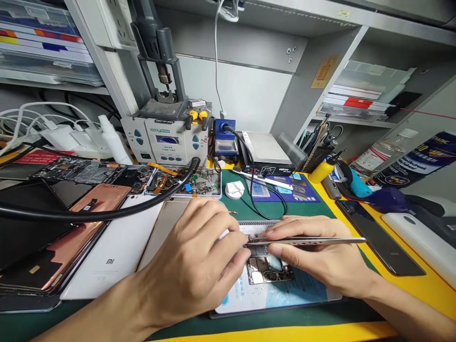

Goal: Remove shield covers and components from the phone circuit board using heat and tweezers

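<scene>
My right hand (320, 256) grips a pair of metal tweezers (324, 241), thumb below and fingers above. A row of small holes runs along the tweezers, which point left and lie nearly level. My left hand (203, 251) is closed, thumb and index finger coming together close to the tweezer tips. Whatever sits between its fingertips is hidden or too small to name. Just under both hands, a phone circuit board (269, 271) with silver shields rests on a white and blue work pad (245, 304). Part of the pad's upper area is covered by my fingers.
Phone shells, including a white one (110, 251), lie left. Behind them is a tray of small parts (213, 183), crossed by a thick black hose (107, 216). A rework station (167, 142) stands at the back. A dark phone (379, 237) lies right, near bottles.
</scene>
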Demonstrator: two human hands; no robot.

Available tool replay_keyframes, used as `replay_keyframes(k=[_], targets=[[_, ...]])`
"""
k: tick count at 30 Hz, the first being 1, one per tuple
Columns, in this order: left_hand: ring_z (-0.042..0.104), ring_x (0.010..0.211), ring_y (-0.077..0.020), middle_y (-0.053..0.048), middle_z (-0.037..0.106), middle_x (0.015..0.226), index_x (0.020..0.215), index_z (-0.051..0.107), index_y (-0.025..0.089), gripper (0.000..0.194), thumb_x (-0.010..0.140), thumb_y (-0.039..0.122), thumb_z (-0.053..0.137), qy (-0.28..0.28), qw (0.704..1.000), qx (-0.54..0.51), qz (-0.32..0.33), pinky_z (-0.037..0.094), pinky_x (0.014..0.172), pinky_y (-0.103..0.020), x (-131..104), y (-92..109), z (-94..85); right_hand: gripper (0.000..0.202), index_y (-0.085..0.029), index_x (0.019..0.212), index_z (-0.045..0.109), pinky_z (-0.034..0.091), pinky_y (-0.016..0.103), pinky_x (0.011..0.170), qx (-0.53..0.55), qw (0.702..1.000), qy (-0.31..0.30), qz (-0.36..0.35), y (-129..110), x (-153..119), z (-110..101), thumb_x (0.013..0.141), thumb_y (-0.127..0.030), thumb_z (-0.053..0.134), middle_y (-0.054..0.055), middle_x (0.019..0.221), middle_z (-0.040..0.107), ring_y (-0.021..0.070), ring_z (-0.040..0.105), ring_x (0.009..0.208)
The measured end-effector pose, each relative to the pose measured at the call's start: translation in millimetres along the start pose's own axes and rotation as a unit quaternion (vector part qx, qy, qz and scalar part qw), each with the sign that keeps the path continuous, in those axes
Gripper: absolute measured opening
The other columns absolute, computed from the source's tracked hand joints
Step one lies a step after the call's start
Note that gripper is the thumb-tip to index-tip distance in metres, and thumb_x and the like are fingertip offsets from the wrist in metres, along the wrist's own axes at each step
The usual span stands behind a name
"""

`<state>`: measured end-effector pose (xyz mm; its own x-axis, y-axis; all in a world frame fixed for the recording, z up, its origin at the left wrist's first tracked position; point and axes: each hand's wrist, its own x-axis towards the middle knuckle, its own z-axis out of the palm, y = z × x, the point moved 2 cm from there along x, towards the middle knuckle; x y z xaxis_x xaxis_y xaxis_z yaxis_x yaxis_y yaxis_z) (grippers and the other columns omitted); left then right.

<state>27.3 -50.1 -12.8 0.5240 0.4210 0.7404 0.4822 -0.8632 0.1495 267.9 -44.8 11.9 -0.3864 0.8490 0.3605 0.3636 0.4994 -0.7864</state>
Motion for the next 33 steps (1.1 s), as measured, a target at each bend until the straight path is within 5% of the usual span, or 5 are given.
replay_keyframes(k=[13,24,33], targets=[[0.061,0.091,-0.0185,-0.001,0.071,0.087,0.095,0.068,0.018,0.013,0.098,0.005,0.069,0.012,1.0,-0.009,-0.001,0.05,0.098,-0.042,3,6,-0.5,0.01,-0.023,0.088,0.096,0.062,0.023,0.051,0.032,0.996,0.016,0.087,5,0,-3,0.084,-0.032,0.097,0.009,0.082,0.09,0.0209,0.08,0.06],[0.064,0.092,-0.0169,-0.001,0.076,0.091,0.099,0.073,0.017,0.014,0.096,0.003,0.076,0.04,0.999,-0.011,-0.02,0.051,0.096,-0.04,0,-14,-5.7,0.036,-0.019,0.094,0.095,0.045,0.023,0.043,0.16,0.967,0.04,0.193,29,-9,-6,0.082,-0.053,0.101,0.004,0.06,0.073,0.0126,0.057,0.049],[0.067,0.083,-0.0132,-0.001,0.079,0.086,0.09,0.079,0.021,0.014,0.102,0.02,0.071,0.023,0.975,-0.15,-0.164,0.053,0.08,-0.031,8,-23,-9.3,0.03,-0.02,0.099,0.095,0.038,0.022,0.044,0.207,0.959,0.042,0.188,36,-8,-5,0.08,-0.042,0.104,0.002,0.06,0.074,0.0114,0.055,0.05]])
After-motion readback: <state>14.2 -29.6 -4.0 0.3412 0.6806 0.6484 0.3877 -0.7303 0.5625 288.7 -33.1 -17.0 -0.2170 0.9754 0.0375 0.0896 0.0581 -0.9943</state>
